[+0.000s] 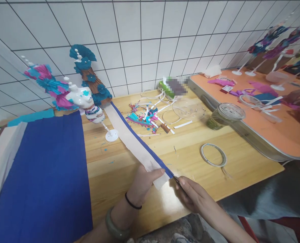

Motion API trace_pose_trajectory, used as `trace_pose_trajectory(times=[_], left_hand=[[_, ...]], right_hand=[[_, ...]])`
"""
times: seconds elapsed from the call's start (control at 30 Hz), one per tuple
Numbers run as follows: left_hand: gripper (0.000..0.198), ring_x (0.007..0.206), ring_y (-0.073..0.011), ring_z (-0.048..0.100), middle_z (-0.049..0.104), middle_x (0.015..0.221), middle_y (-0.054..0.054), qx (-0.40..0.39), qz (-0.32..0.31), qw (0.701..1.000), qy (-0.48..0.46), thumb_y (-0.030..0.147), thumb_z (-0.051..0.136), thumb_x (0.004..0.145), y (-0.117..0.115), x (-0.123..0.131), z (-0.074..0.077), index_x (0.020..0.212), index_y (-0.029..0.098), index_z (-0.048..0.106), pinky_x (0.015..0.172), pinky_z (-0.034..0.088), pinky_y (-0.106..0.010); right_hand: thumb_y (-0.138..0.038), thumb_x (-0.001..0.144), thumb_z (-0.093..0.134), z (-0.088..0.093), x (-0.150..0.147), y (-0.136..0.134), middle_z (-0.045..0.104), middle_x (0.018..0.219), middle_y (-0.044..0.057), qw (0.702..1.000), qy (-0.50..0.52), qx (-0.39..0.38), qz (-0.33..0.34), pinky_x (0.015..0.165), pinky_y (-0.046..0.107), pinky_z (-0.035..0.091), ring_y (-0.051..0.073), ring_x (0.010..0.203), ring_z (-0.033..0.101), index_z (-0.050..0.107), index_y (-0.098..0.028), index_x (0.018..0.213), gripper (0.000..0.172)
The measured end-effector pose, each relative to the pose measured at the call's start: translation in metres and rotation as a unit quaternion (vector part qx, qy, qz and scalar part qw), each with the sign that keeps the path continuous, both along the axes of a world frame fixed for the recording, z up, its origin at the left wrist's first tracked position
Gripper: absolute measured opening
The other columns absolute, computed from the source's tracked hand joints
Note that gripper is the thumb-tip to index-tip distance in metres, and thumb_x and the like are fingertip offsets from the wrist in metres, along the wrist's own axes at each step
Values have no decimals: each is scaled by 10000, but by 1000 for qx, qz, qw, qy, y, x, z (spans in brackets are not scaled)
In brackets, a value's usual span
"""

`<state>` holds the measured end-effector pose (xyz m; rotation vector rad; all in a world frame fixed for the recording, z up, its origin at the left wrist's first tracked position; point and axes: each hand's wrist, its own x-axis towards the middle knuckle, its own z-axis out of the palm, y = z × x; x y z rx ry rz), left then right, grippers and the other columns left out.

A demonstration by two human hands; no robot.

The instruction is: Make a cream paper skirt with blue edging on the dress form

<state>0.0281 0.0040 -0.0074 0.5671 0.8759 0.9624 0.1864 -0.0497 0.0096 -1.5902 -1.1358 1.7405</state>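
My left hand (146,180) pinches the near end of a long white paper strip (129,141) with a narrow blue paper strip (142,143) lying along its right edge. The thumb presses on top of both layers. My right hand (191,194) is closed around a dark, thin tool, apparently scissors (176,180), whose tip meets the end of the blue strip. Most of the tool is hidden by my fingers. The strips stretch away across the wooden table (109,189) past the round base of a white mannequin figurine (81,98) dressed in pink and blue paper.
Blue paper sheets (56,175) cover the left side. Paper scraps (146,118) lie in the middle, near a glass jar (226,114) and a tape roll (213,155). A teal and brown figure (91,76) stands by the wall. At right, another person's hand (299,101) is over an orange table (261,111).
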Motion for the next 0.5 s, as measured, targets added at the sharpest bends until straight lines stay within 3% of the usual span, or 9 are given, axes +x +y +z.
trace_pose_trajectory(times=[0.5], left_hand=[[335, 931, -252, 643, 705, 1032, -79, -8, -4, 1000, 2, 165, 734, 648, 0, 0, 0, 974, 157, 657, 879, 473, -396]], right_hand=[[-656, 850, 349, -4, 0, 0, 255, 552, -70, 1000, 12, 8, 2, 469, 227, 186, 90, 494, 231, 414, -200, 710, 482]])
